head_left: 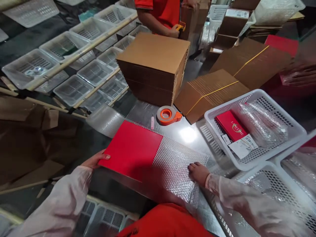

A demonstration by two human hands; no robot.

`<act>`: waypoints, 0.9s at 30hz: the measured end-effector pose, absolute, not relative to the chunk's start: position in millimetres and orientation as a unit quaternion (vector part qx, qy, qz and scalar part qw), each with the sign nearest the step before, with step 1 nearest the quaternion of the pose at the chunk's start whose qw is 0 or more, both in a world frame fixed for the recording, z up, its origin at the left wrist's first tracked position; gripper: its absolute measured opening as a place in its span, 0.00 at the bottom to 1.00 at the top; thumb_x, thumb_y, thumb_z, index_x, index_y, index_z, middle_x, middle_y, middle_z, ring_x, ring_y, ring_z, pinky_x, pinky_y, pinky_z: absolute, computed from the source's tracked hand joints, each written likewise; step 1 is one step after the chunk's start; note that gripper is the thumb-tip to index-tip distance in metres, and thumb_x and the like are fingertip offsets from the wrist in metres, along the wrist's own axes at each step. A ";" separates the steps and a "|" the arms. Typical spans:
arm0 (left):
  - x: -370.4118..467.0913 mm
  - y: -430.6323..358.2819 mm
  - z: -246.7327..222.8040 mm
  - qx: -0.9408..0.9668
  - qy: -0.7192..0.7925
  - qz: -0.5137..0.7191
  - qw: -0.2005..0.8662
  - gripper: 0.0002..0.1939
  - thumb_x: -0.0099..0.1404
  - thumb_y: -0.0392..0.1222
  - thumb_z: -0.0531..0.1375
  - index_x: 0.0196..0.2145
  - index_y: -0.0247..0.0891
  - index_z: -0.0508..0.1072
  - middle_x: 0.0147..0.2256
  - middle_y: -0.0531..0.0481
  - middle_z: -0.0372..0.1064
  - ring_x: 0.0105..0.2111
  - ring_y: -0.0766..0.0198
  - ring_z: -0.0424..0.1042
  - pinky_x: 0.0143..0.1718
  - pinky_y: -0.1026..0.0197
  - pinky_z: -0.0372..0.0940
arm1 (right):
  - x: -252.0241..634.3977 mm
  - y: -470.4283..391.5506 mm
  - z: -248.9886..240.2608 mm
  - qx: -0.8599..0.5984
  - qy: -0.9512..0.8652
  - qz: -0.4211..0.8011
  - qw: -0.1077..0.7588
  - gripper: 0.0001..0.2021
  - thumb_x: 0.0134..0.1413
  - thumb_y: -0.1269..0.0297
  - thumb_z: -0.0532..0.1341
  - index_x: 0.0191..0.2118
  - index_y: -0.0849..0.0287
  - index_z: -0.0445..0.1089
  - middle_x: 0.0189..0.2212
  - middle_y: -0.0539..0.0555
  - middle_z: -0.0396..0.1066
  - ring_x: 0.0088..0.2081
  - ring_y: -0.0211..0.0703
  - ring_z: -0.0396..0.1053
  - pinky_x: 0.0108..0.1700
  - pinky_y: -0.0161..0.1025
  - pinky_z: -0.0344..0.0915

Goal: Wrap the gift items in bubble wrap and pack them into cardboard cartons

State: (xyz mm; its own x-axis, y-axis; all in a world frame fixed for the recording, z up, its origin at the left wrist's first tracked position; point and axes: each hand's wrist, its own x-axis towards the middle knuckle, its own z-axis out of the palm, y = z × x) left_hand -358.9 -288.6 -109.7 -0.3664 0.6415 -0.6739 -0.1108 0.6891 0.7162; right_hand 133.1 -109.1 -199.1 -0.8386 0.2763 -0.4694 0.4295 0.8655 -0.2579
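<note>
A flat red box [133, 149] lies on a sheet of bubble wrap [176, 164] at the near edge of the metal table. My left hand [97, 159] grips the box's left corner, thumb on top and the other fingers underneath. On the right part of the wrap rests my right hand [198, 172], its fingers bent and pressed together against the sheet; anything pinched there is too small to make out. Beyond the box are a pink cutter [152, 121] and an orange tape dispenser [170, 116].
Stacked cardboard [154, 51] stands at the back, with strapped cardboard [214, 90] to its right. A white basket [255, 158] holds a red box and wrapped items. Racked bins [74, 90] fill the left. Across the table, a person in red holds a yellow tool [182, 26].
</note>
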 end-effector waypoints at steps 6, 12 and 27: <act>-339.5 -272.2 -82.9 0.329 0.852 0.253 0.318 0.50 0.44 0.62 0.69 0.61 0.35 0.67 0.66 0.32 0.57 0.67 0.34 0.53 0.65 0.40 0.54 | 133.9 -110.6 -203.7 0.187 0.942 -0.178 0.216 0.08 0.63 0.69 0.59 0.41 0.61 0.77 0.44 0.59 0.76 0.48 0.48 0.70 0.51 0.44 0.62; -237.9 -229.4 -90.8 0.579 0.807 0.114 0.019 0.37 0.63 0.59 0.61 0.66 0.44 0.64 0.72 0.35 0.39 0.71 0.33 0.29 0.64 0.23 0.30 | 135.8 -114.4 -209.8 0.195 0.943 -0.168 0.212 0.10 0.63 0.69 0.61 0.46 0.60 0.77 0.48 0.57 0.76 0.49 0.49 0.71 0.54 0.45 0.64; -201.7 -196.7 -135.1 0.617 0.786 0.012 0.018 0.30 0.67 0.53 0.60 0.65 0.53 0.64 0.72 0.42 0.42 0.71 0.32 0.27 0.63 0.20 0.35 | 143.1 -122.3 -236.4 0.139 0.954 -0.181 0.193 0.15 0.62 0.74 0.57 0.48 0.56 0.78 0.48 0.58 0.76 0.50 0.52 0.70 0.54 0.50 0.66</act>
